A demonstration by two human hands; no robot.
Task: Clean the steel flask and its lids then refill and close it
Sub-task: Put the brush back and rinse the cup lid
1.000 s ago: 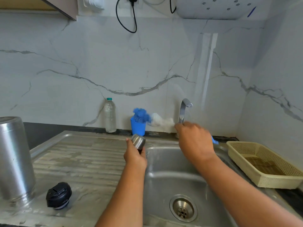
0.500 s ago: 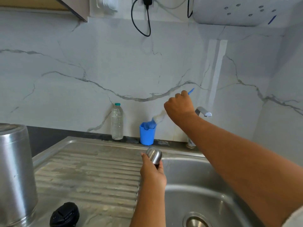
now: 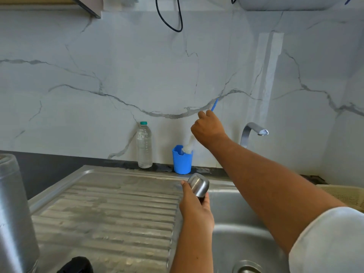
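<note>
Marble-veined wall [image 3: 137, 75] backs a dark bench [image 3: 49, 162] carrying a steel sink unit. Its ribbed drainboard [image 3: 110, 213] fills the view from 7 to 9 o'clock, and the basin [image 3: 236, 223] drops away at 5 o'clock.

The left hand [image 3: 194, 209] comes up from 6 o'clock over the lip between drainboard and basin. Its fingers and thumb are curled round the steel cup lid [image 3: 198, 187]. The lid juts from the hand at 12 o'clock, domed end tilted up and away, with the thumb along its 9 o'clock side.

The right hand [image 3: 207, 129] reaches across the basin toward the wall, fingers closed round the bottle brush [image 3: 188, 146]. The blue handle tip pokes out of the fist at 1 o'clock. The white bristle head hangs at 7 o'clock, its lower end dipping into the blue cup [image 3: 182, 162]. That cup stands against the wall at 12 o'clock from the lid, near it but apart.

A clear water bottle [image 3: 144, 146] stands just beside the cup at its 9 o'clock. The tap [image 3: 253, 133] curves at 3 o'clock from the right hand, apart from it.

The steel flask [image 3: 13, 213] stands upright on the drainboard at the view's 8 o'clock edge, cut off by the frame. The black inner lid [image 3: 75, 266] lies near it at 7 o'clock, partly out of view. Bare ribbed steel runs between the flask and the left hand. The right forearm spans the basin, and a cream basket [image 3: 342, 196] shows behind it at 4 o'clock.
</note>
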